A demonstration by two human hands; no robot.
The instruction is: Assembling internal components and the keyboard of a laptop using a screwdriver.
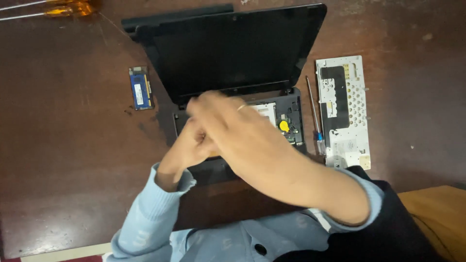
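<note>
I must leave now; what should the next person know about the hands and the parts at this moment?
Hands: the right hand and the left hand are together over the open base of the small black laptop; motion blur hides any grip.
Parts: the memory module lies left of the laptop; a blue-handled screwdriver and the removed white keyboard plate lie on its right; two amber-handled screwdrivers are at the table's far left.
Done: keyboard off, circuit board with yellow coin cell exposed.
Left: base and screen are still joined.
</note>
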